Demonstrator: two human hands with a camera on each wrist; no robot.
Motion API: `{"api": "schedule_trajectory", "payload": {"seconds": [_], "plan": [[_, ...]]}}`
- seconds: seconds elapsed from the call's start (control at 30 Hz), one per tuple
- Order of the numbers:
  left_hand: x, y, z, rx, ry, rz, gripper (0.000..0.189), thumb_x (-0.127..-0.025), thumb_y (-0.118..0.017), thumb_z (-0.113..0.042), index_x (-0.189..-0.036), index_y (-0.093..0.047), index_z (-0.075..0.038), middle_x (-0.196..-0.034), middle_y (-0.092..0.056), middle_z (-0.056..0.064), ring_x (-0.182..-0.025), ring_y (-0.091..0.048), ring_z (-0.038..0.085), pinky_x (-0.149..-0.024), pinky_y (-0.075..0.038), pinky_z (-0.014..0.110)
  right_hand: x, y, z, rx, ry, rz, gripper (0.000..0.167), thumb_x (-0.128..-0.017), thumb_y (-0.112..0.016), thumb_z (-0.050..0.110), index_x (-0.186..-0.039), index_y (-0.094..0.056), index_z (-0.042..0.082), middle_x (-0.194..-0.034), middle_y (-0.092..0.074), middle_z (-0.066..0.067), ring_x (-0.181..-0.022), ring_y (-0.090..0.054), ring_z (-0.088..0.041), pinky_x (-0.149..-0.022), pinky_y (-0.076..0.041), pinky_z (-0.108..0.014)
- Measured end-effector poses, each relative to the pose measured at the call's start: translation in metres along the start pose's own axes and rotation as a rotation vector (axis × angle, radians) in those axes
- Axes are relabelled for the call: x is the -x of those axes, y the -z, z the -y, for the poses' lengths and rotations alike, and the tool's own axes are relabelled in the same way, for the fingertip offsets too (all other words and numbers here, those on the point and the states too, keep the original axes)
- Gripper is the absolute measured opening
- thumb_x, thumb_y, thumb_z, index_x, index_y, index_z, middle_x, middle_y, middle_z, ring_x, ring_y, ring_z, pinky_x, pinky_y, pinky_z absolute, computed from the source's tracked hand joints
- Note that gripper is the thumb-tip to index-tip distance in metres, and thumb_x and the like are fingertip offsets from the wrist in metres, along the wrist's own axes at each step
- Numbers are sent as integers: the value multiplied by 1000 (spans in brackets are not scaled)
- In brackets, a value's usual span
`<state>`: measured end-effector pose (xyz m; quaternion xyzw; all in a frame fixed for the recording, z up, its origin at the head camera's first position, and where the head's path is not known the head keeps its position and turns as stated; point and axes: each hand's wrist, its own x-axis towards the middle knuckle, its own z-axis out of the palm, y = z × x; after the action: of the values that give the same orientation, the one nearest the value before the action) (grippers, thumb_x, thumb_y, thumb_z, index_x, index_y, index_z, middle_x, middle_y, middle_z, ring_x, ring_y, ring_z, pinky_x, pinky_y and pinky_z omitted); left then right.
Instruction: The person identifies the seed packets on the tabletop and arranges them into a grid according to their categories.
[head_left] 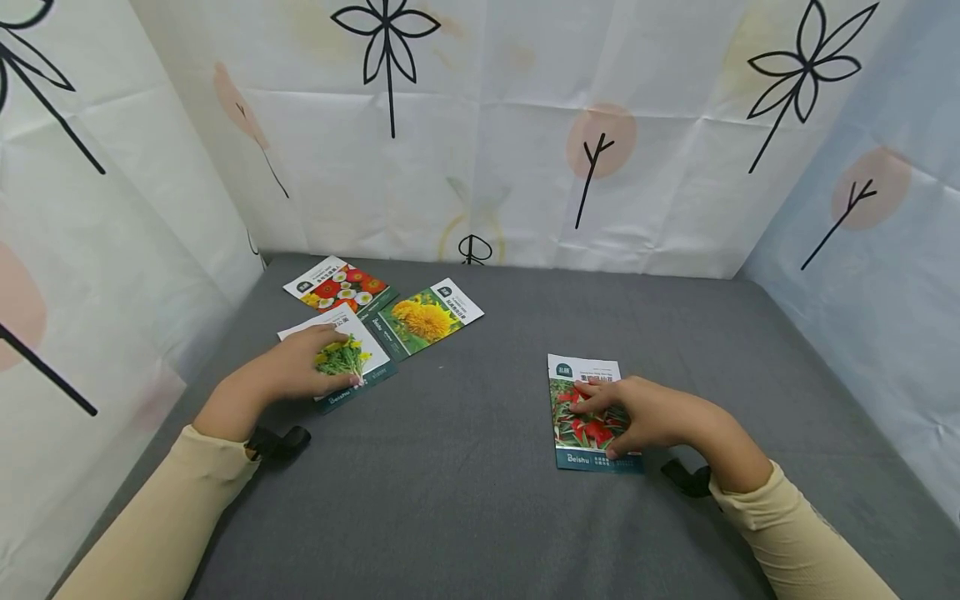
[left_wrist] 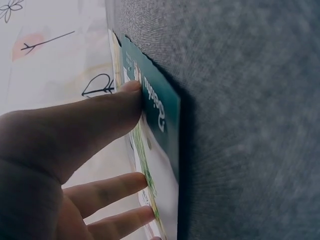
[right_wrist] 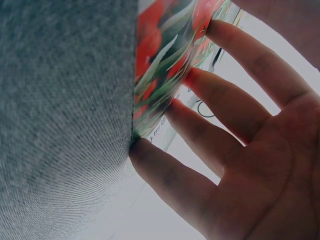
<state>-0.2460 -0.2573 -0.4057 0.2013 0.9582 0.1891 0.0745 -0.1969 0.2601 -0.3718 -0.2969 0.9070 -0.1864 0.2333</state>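
Note:
On the left, my left hand (head_left: 307,367) rests on a seed packet (head_left: 364,343) picturing leafy greens with yellow flowers. Its thumb (left_wrist: 125,100) touches the green lower band, with two fingers on the picture. On the right, my right hand (head_left: 648,410) lies over a seed packet (head_left: 564,421) with red blooms. Spread fingertips (right_wrist: 197,80) touch that packet's face, one of them at its edge by the cloth. Both packets lie flat on the grey cloth; each hand hides part of its packet.
Behind the left hand lie a packet with red and white flowers (head_left: 341,285) and a yellow-flower packet (head_left: 429,318), close against the greens packet. A grey cloth (head_left: 465,500) covers the table. White printed curtains (head_left: 495,167) stand at the back and both sides.

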Motion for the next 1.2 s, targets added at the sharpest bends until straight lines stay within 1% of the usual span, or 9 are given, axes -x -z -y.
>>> {"api": "schedule_trajectory", "payload": {"seconds": [0.17, 0.37, 0.5, 0.73, 0.97, 1.2], "plan": [[1, 0, -2, 1, -5, 5, 80, -95, -76, -48, -150, -54, 6, -157, -47, 34, -147, -41, 54, -118, -37, 69, 0, 0, -1, -5, 10, -1, 61, -83, -92, 18, -140, -71, 18, -166, -43, -22, -155, -39, -46, -101, -56, -45], [1, 0, -3, 5, -13, 5, 77, -95, -76, -45, -149, -54, 6, -158, -45, 34, -149, -39, 54, -119, -36, 69, 0, -1, -2, -5, 3, 2, 61, -83, -92, 19, -141, -71, 19, -166, -43, -22, -154, -39, -46, -100, -56, -44], [2, 1, -4, -2, -25, -3, 76, -95, -76, -44, -148, -56, 6, -157, -46, 35, -148, -39, 55, -119, -36, 70, 0, -1, -2, -6, 4, 1, 62, -83, -92, 19, -141, -71, 19, -167, -43, -21, -155, -39, -46, -101, -56, -45], [1, 0, -4, -6, -14, 14, 77, -95, -76, -46, -150, -55, 4, -159, -44, 35, -149, -38, 55, -120, -35, 70, 0, -1, -2, -3, -1, 0, 62, -83, -92, 19, -141, -71, 20, -166, -44, -21, -155, -39, -46, -100, -56, -43], [0, 0, -4, -6, -22, 12, 77, -95, -76, -46, -150, -55, 4, -159, -43, 36, -149, -37, 56, -120, -34, 71, 0, -1, -2, 3, 0, -2, 62, -83, -92, 19, -141, -71, 19, -166, -45, -21, -155, -38, -46, -100, -56, -43], [0, 0, -7, -1, -6, 22, 79, -94, -77, -47, -150, -55, 3, -160, -42, 35, -150, -37, 56, -119, -35, 71, 0, -1, -3, -3, 7, -5, 61, -83, -92, 19, -141, -71, 18, -166, -44, -21, -156, -38, -46, -101, -56, -43]]}}
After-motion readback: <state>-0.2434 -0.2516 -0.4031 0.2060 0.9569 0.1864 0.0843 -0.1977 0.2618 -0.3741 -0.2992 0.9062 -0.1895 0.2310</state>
